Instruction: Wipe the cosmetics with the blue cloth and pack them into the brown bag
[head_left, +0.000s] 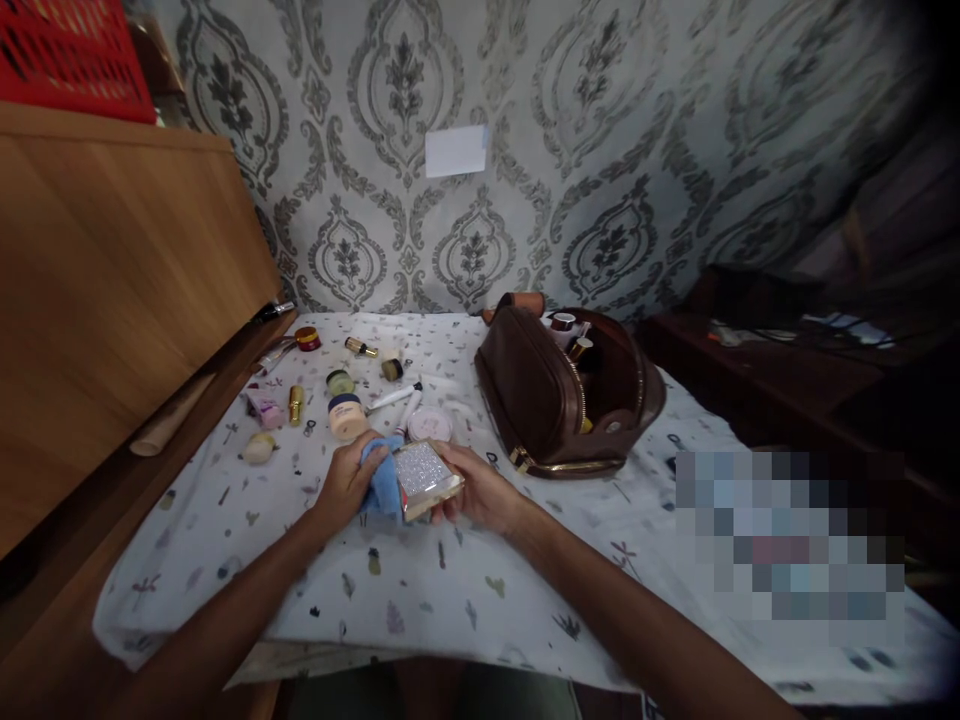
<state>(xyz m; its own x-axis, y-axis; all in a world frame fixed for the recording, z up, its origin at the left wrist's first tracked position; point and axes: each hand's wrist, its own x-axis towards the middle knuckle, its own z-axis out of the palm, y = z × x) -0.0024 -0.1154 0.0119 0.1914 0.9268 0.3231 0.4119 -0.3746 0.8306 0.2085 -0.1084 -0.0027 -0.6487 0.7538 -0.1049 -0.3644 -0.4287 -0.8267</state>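
Note:
My right hand point(484, 485) is closed round the right side of a square, glittery silver compact point(426, 474) with a gold edge. Bunched in my left hand point(346, 480) is a blue cloth point(385, 482), pressed against the compact's left side. Both hands are over the near middle of the table. Just beyond them stand a peach jar with a dark lid point(346, 416) and a round pale pink case point(430, 424). Two slim white tubes point(397, 396) lie close by. My fingertips under the compact are partly hidden.
An open brown toiletry bag point(532, 385) holding bottles stands at the right. Left of centre are a gold lipstick tube point(296, 405), a green-lidded jar point(340, 382), a dark red jar point(307, 339) and a pink tube point(265, 407). A wooden cabinet point(127, 290) borders the left side.

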